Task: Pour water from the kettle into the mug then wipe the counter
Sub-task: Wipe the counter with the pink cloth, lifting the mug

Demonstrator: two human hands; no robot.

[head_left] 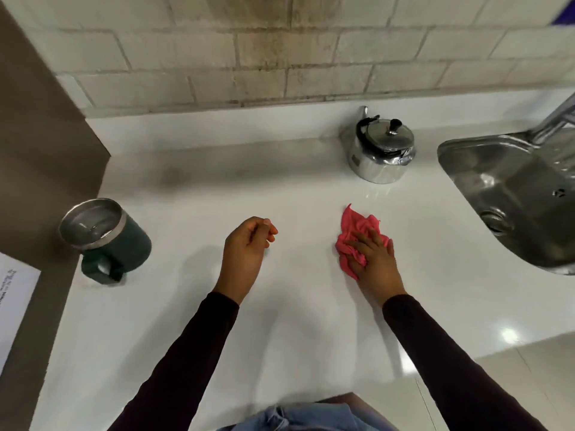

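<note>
A shiny steel kettle [380, 152] with a black handle and lid knob stands on the white counter [193, 188] at the back, right of centre. A dark green mug [107, 241] with a steel rim sits at the counter's left edge, handle toward me. A crumpled pink cloth [357, 231] lies on the counter in front of the kettle. My right hand [375, 259] lies flat on the cloth, fingers spread, pressing it down. My left hand [247, 248] hovers over the counter's middle, fingers loosely curled, holding nothing.
A steel sink [510, 194] with a tap [557, 119] is set into the counter at the right. A tiled wall [280, 57] runs along the back. A brown panel [40, 141] borders the left side, with a white paper [15, 303] on it.
</note>
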